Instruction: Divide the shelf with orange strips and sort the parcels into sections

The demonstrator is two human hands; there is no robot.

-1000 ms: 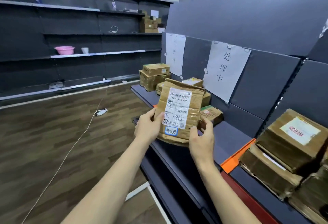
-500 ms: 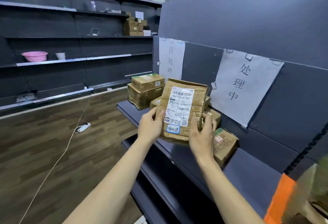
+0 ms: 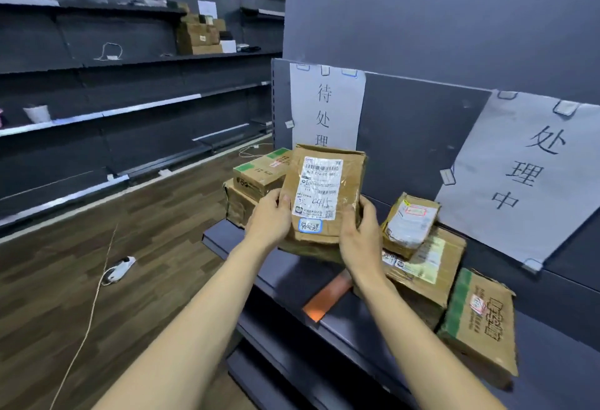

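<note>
I hold a flat brown parcel point(image 3: 324, 192) upright with both hands above the dark shelf point(image 3: 292, 275); its white label and a small blue-edged sticker face me. My left hand point(image 3: 271, 216) grips its left edge and my right hand point(image 3: 358, 234) its lower right edge. An orange strip point(image 3: 328, 299) lies across the shelf below my right wrist. Left of the strip, two stacked boxes point(image 3: 256, 185) sit behind the held parcel. To the right of the strip lies a pile of parcels point(image 3: 422, 257) and a green-taped box point(image 3: 480, 318).
Two white paper signs hang on the shelf's back panel, one point(image 3: 326, 107) above the left section and one point(image 3: 532, 176) above the right. A lower shelf tier point(image 3: 276, 367) juts out beneath. On the wooden floor lie a cord and a white power strip point(image 3: 120, 268).
My view has swung left and closer along the shelf. The parcel stays in both hands and now sits over the section left of the orange strip.
</note>
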